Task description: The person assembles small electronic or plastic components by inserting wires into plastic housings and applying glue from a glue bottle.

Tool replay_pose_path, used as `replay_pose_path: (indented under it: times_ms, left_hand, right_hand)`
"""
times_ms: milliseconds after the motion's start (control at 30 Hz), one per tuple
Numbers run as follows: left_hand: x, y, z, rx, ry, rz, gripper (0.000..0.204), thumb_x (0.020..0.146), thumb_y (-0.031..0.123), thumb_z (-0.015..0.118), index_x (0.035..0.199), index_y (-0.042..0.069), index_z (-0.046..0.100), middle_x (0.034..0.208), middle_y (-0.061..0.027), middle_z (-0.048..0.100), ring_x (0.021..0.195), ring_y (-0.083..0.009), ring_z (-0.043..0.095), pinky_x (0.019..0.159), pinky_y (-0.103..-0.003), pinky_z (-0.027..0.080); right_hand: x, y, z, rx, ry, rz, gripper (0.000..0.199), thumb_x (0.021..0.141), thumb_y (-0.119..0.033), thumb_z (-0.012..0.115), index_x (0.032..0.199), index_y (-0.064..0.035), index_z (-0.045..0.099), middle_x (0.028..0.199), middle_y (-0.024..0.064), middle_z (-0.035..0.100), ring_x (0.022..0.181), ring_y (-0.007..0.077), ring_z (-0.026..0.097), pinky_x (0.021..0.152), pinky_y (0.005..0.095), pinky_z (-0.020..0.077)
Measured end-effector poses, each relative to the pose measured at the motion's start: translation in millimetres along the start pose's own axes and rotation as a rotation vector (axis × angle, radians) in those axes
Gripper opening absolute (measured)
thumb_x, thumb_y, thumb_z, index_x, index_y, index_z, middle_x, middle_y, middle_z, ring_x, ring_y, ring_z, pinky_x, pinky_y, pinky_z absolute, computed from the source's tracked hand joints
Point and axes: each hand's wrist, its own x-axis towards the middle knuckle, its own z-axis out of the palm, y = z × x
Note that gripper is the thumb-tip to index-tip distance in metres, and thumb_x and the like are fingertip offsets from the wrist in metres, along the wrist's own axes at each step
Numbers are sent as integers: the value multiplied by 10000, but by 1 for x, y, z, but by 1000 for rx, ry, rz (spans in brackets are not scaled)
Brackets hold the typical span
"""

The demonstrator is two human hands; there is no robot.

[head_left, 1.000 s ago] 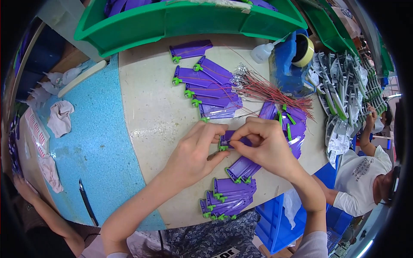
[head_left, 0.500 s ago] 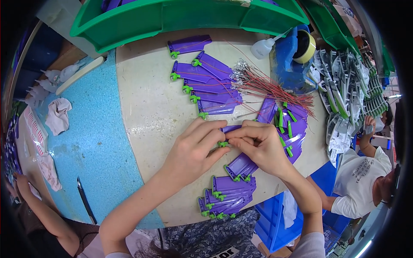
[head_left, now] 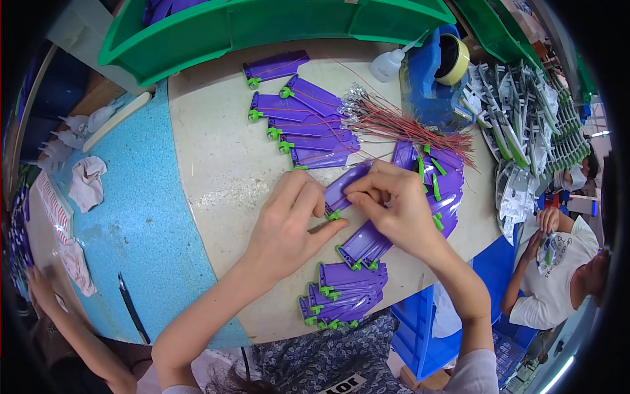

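Between my hands is a purple plastic piece [head_left: 342,187] with a green tip [head_left: 333,215] at its lower end. My left hand [head_left: 283,220] is at its left edge, fingers curled against it, thumb stretched below the green tip. My right hand [head_left: 400,207] has its thumb and fingertips pinched together over the piece's right side; what lies between them is hidden. Beyond them is a group of purple pieces [head_left: 318,129] with green ends and thin wires. Closer to me are a fanned stack [head_left: 354,279] and, by my right wrist, more purple pieces [head_left: 367,244].
A bundle of red wires [head_left: 420,128] lies beside a blue tape dispenser [head_left: 423,82] and white squeeze bottle [head_left: 387,65]. A green bin [head_left: 282,29] borders the far side. Grey-green parts [head_left: 522,125] pile up at right, near a co-worker [head_left: 558,269]. A black pen [head_left: 133,308] rests on blue matting.
The purple piece now shows more, slanting up to the right. My right hand has shifted slightly up and right, off the green tip. The co-worker's hands have come together at right.
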Motion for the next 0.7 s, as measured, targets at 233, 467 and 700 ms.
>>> replay_pose_path:
  times_ms: [233, 467, 700]
  left_hand:
    - [8, -6, -4, 283, -15, 302, 288, 666, 224, 838, 739, 71, 605, 905, -59, 552, 836, -238, 570, 630, -348, 500]
    - [14, -14, -7, 166, -94, 305, 274, 665, 230, 830, 736, 78, 613, 927, -56, 564, 851, -234, 576, 639, -344, 516]
    - [18, -10, -9, 148, -93, 303, 339, 631, 220, 877, 676, 41, 592, 919, -70, 632, 802, -237, 601, 627, -335, 514]
  right_hand:
    - [1, -7, 3, -101, 81, 173, 54, 734, -27, 701, 743, 16, 670, 631, 127, 627, 549, 250, 621, 532, 366, 463]
    - [0, -20, -4, -81, 127, -80, 40, 740, -29, 721, 747, -4, 690, 675, 108, 635, 577, 270, 636, 551, 388, 489]
    - [21, -6, -26, -260, -45, 31, 47, 686, -36, 684, 717, -3, 696, 637, 131, 613, 578, 303, 619, 578, 407, 473]
